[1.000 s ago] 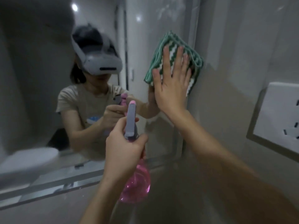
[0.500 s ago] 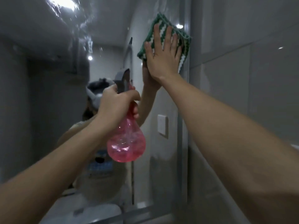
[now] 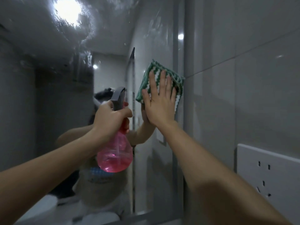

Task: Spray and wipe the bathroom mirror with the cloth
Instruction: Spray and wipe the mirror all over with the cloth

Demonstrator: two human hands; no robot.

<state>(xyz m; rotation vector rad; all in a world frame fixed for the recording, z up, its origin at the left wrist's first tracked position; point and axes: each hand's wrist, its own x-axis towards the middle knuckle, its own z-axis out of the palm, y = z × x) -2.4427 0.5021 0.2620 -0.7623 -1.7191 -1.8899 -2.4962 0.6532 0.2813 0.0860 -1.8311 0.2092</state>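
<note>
**Flat hand presses striped cloth to the mirror's right edge while the other hand holds up a pink spray bottle**

On my remote feed from the head camera, the bathroom mirror (image 3: 65,78) fills the left and centre of the view, its glass streaked and wet near the top where a ceiling light glares in it. Lower down it reflects the person's torso and the raised arms, blurred. To the right of the mirror stands a grey tiled wall (image 3: 243,46), and low on that wall, near the right edge of the view, sits a white power socket (image 3: 266,172).

Two bare forearms reach up from the bottom of the view. I see the right hand (image 3: 159,104) with fingers straight and spread, palm flat against the cloth (image 3: 146,83), pushing it onto the glass just beside the mirror's right border. The cloth is folded, green and white in zigzag stripes, and its right corner reaches the strip between mirror and tile.

The left hand (image 3: 110,120) is wrapped around the neck of the spray bottle (image 3: 115,155), fingers curled tight around it just below the grey trigger head. The bottle is translucent pink, round-bellied, roughly upright, held in the air in front of the glass to the left of the cloth and slightly lower, with pink liquid pooled in its base
</note>
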